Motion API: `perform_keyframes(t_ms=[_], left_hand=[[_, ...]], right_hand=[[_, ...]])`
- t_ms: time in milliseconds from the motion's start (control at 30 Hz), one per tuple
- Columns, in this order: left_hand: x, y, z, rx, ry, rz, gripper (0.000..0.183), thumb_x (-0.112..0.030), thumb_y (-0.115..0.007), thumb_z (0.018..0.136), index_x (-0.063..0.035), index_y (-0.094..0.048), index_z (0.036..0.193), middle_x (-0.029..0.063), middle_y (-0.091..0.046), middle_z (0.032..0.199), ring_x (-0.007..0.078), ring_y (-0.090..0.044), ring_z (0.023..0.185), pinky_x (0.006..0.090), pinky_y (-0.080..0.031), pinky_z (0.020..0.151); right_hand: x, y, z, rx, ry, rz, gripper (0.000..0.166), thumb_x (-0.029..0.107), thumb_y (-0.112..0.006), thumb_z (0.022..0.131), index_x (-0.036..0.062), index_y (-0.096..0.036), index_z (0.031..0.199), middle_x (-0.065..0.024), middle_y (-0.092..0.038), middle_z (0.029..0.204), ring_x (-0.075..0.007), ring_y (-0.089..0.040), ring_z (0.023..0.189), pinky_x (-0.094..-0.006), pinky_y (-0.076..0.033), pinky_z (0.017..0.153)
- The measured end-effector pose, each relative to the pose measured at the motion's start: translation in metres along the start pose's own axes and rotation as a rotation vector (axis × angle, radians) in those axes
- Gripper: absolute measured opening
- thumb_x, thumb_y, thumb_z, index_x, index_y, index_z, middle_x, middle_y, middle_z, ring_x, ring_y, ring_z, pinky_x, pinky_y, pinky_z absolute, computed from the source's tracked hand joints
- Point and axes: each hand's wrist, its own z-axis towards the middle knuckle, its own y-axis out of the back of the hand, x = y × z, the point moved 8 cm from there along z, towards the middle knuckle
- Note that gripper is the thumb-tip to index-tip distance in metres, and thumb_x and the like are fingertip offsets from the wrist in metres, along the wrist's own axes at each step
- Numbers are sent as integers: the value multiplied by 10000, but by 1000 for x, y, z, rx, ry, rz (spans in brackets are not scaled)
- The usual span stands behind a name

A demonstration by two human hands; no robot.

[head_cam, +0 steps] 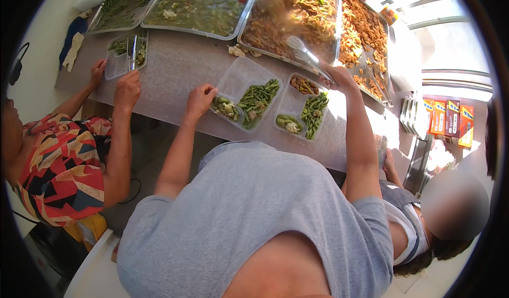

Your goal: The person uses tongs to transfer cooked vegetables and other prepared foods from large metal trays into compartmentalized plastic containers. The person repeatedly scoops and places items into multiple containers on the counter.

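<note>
My right hand grips a pair of metal serving tongs. Their tips hang over the near edge of a tray of brown braised food. With my left hand I pinch the near left corner of a clear plastic compartment container. Cut green beans fill its right section, and a pale green vegetable with egg-like pieces lies in the lower left one; the upper section holds no food. To its right stands a second container with green beans, green vegetable and a brown dish in its sections.
Trays of green beans, soupy greens and orange-brown pieces line the far side of the table. At left a co-worker's hand holds tongs over another container. Another person stands at right, near several boxes.
</note>
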Motion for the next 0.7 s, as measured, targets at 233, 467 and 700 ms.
perform_keyframes(t_ms=[233, 467, 700], left_hand=[[2, -11, -12, -78, -6, -163, 252, -256, -677, 858, -4, -683, 840, 47, -616, 650, 116, -546, 596, 302, -441, 565], [-19, -38, 5, 36, -12, -175, 249, -263, -684, 830, -18, -703, 864, 114, -681, 726, 196, -643, 648, 339, -494, 626], [-49, -84, 12, 79, -129, -195, 209, -214, -681, 853, -6, -695, 859, 33, -625, 616, 100, -585, 499, 271, -474, 463]], right_hand=[[59, -67, 47, 115, 6, 43, 401, 448, -657, 893, 50, -639, 845, -19, -583, 632, -83, -481, 467, -234, -303, 374], [79, -89, 84, 27, 163, 31, 356, 374, -700, 875, 22, -662, 844, -44, -587, 622, -103, -474, 450, -262, -321, 382], [54, -65, 95, 55, 200, 78, 326, 345, -703, 878, 23, -688, 833, -39, -610, 639, -76, -453, 454, -240, -330, 402]])
